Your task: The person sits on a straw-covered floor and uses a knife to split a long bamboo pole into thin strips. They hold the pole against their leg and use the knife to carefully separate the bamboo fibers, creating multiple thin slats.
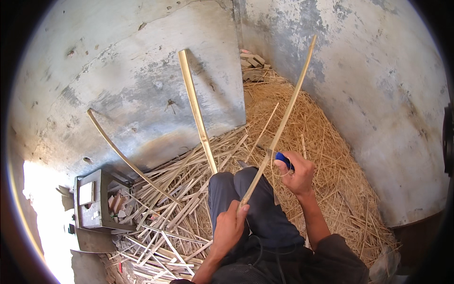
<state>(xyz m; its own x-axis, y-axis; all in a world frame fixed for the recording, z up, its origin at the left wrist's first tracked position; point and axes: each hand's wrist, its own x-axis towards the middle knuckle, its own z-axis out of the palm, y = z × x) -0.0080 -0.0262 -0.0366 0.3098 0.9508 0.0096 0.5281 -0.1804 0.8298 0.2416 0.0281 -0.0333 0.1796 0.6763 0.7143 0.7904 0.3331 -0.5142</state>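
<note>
Masonry block point(92, 201), grey and hollow, sat at the lower left of the frame beside a heap of split bamboo slats point(165, 222) spread over the floor. A curved strip point(120, 154) rose from that heap toward the upper left, against the stained wall point(142, 85). A straighter strip point(196, 111) leaned on the wall at centre frame. At lower centre, the left hand point(229, 227) was closed around the lower end of a long bamboo strip point(283, 118), which ran diagonally to the upper right. Right of centre, the right hand point(298, 175) was clenched around a blue-handled knife point(283, 160); its blade met the strip just above the knee. Fine shavings point(321, 137) covered the floor at right, beneath the second wall point(378, 71).
</note>
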